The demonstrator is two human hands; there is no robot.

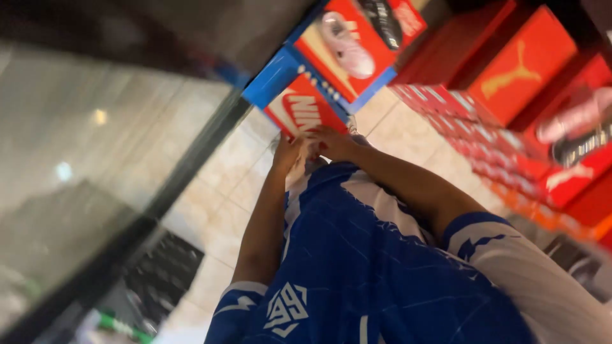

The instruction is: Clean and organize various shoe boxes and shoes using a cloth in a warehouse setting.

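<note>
My two bare arms reach down from a blue and white jersey (357,267) and the hands meet low over the tiled floor. My left hand (288,153) and my right hand (333,143) are close together, right at the lower edge of a red shoe box (299,109). The right fingertips lie against that box edge. Something pale grey-white (307,167) shows just beneath the hands, and blur keeps me from telling what it is. Blur also hides whether either hand is gripping anything.
A red box with a blue lid (274,76) carries a pink shoe (347,44) beside the red box. Stacks of red and orange shoe boxes (523,64) line the right side. A dark-framed glass wall (95,159) runs along the left, with a black mat (159,274) by it.
</note>
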